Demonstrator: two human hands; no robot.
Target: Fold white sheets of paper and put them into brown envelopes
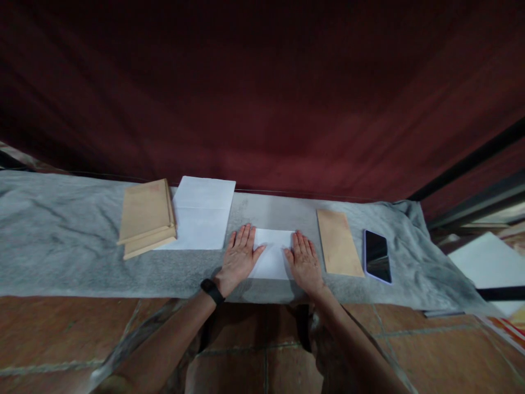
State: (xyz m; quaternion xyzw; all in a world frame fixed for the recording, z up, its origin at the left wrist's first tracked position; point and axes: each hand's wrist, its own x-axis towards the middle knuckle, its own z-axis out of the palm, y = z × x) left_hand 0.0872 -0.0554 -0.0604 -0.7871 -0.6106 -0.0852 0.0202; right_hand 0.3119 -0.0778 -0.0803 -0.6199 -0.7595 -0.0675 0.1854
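Note:
A white sheet of paper [272,257], seemingly folded, lies flat on the grey cloth in front of me. Pressing on its left edge is my left hand [240,256], fingers stretched out and palm down, with a black band on the wrist. My right hand [304,260] rests flat on the paper's right edge, its fingers also straight and pointing away from me. Just right of that hand lies a brown envelope [338,243]. To the left, beyond my left hand, larger white sheets [203,216] with a crease across them lie partly under a stack of brown envelopes [145,210].
A phone [378,256] with a pale purple case lies at the right on the grey cloth [74,241]. Dark red fabric [262,109] hangs behind the narrow surface. Tiled floor [61,334] shows below, and white papers [488,260] sit at the far right.

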